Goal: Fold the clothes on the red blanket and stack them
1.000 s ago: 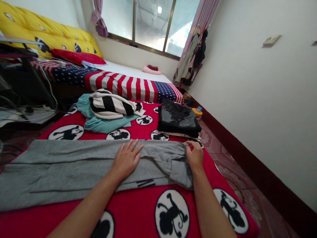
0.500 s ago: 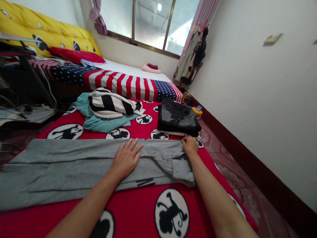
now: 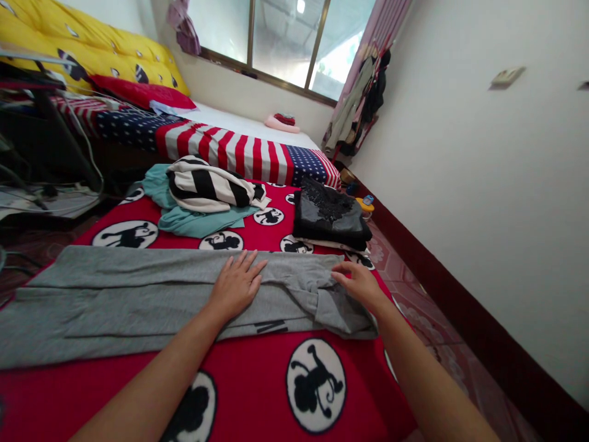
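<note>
A long grey garment (image 3: 138, 307) lies stretched sideways across the red blanket, folded lengthwise, with a small black stripe print near its lower edge. My left hand (image 3: 237, 285) rests flat on its middle, fingers spread. At the garment's right end, my right hand (image 3: 361, 282) hovers just above or touches the cloth. Its thumb and forefinger are apart, with no cloth seen between them. Beneath that hand the right end is bunched, with a folded-over flap beside it.
The red blanket (image 3: 248, 393) has round monkey prints. Beyond the garment lie a teal cloth (image 3: 197, 224), a black-and-white striped top (image 3: 207, 187) and a stack of dark folded clothes (image 3: 329, 215). A flag-patterned bed (image 3: 230, 147) stands behind; a white wall (image 3: 483, 184) rises at right.
My right hand has let go of the garment's upper right corner and shifted slightly toward me. The bunched right end now spreads farther right. My left hand stays in place.
</note>
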A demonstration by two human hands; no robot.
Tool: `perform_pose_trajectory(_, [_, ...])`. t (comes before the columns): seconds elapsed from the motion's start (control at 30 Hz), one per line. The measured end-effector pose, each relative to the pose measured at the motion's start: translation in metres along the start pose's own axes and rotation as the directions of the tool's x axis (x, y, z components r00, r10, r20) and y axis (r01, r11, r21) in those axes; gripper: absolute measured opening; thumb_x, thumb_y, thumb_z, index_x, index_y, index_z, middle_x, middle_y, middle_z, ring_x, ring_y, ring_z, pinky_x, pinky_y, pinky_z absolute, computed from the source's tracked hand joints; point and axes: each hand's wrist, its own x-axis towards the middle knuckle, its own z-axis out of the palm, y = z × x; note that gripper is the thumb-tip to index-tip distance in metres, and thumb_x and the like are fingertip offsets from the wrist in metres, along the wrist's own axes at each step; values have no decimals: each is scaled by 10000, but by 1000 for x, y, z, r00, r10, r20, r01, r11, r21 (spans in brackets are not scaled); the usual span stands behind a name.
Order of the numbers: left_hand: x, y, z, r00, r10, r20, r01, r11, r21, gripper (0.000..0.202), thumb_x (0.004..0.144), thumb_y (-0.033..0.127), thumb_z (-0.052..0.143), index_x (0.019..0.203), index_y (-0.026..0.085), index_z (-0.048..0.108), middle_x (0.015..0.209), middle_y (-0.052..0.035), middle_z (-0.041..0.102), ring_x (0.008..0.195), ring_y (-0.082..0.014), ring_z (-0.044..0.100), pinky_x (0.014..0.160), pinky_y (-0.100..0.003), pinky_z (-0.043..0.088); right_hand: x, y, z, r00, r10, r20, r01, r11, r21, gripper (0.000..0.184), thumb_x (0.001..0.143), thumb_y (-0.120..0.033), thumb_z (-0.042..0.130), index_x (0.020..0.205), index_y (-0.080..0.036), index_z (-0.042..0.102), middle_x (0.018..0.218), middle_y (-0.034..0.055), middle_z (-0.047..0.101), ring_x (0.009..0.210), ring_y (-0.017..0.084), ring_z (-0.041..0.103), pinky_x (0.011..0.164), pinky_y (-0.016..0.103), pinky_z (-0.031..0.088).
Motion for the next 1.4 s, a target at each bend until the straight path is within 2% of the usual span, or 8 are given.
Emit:
perform_pose_trajectory(0.27, [-1,-2,0,999,6,-53,-12,994,-111,398,924,303,444,1279,246,617,1446,-82,516,1372,-288,419,1120,-527,326,-67,30,-16,999,22,47,-28,991,127,141,625,-312,719,717,-219,668,1027,73,722,976,259,662,884,367,472])
perform_pose_trajectory(0.43, [-8,2,-9,993,29,-111,-72,912,-404,389,926,348,448,1229,201,643,1380,-106,576,1289,-245,516,1112,-455,371,-83,-2,-39,981,92,-168,-14,909,417,211,771,-408,631,684,-222,582,733,19,678,718,196,643,691,304,499])
perform_pose_trajectory(0.6, [-25,22,-33,993,-72,-91,-38,540,-841,555,924,515,456,1370,192,515,1400,-136,551,1282,-263,525,1069,-430,423,-98,-71,-68,902,39,-431,244,777,580,153,850,-364,652,817,-228,592,752,4,658,666,148,618,601,240,481])
perform_pose_trajectory(0.77, [-52,39,-62,997,70,-14,-26,176,-984,1025,734,704,622,1541,262,170,1539,-174,353,1323,-350,469,1007,-442,474,-99,-131,-48,901,-280,-333,433,650,625,30,901,-256,605,913,-242,581,1014,43,718,873,176,675,705,277,517])
perform_pose_trajectory(0.87, [-74,43,-76,994,67,84,64,251,-966,987,702,521,750,1519,278,252,1410,-144,517,1143,-293,614,882,-350,540,-103,-153,-22,849,-470,-241,506,594,625,43,910,-212,584,937,-245,584,1008,27,737,942,172,678,879,329,493])
perform_pose_trajectory(1.0, [-99,35,-90,985,-47,165,166,495,-853,398,746,246,674,1144,262,672,897,-20,706,711,-152,659,618,-213,523,-110,-150,-1,807,-570,-158,534,586,610,124,868,-248,658,982,-247,610,1080,15,729,1004,175,672,1094,399,338])
perform_pose_trajectory(1.2, [-125,20,-125,993,31,-117,-108,661,-742,196,765,129,599,849,267,709,835,-16,670,740,-145,654,622,-192,509,-88,-83,-1,945,-209,-254,317,784,533,259,853,-89,517,1012,-240,654,1075,42,704,1058,199,636,944,369,472])
perform_pose_trajectory(1.4, [-147,14,-147,946,163,-281,-289,817,-499,358,817,96,522,974,371,688,906,24,681,799,-109,661,691,-169,514,-82,-46,8,935,-350,-60,350,882,315,629,637,65,450,1134,-255,664,1308,56,591,1250,224,512,1080,444,381])
